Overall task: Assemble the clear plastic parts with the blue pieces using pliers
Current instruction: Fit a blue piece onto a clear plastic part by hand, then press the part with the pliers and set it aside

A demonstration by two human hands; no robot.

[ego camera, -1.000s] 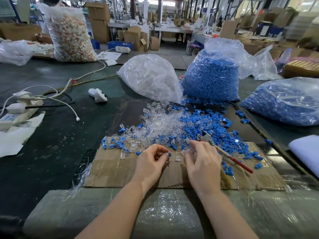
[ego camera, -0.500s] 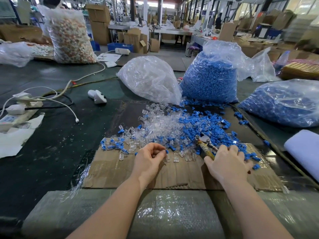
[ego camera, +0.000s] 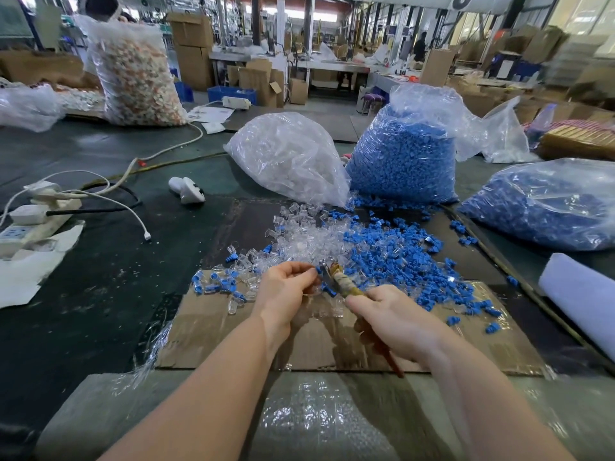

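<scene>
Head camera looks down on a dark worktop (ego camera: 100, 294) where a flattened cardboard sheet (ego camera: 213, 327) carries a loose heap of clear plastic parts (ego camera: 309, 241) mixed with blue pieces (ego camera: 399, 254). Some assembled clear-and-blue pieces (ego camera: 213, 282) lie at the sheet's left edge. The left hand (ego camera: 283, 287) has its fingers curled in a narrow grip, pinching a small part at the fingertips; the part itself is too blurred to name. The right hand (ego camera: 396, 321) holds a closed grip round the handles of the pliers (ego camera: 342, 284), whose tape-wrapped body points up and left so that the metal nose meets the left fingertips. A red handle end sticks out below the right wrist.

Behind the heap stand a bag of clear parts (ego camera: 289, 158) and a bag of blue pieces (ego camera: 402, 158), touching each other. A second blue-filled bag (ego camera: 545, 204) lies at the right. On the left sit a power strip (ego camera: 30, 224), a white cable (ego camera: 133, 214) and a white handheld device (ego camera: 188, 189).
</scene>
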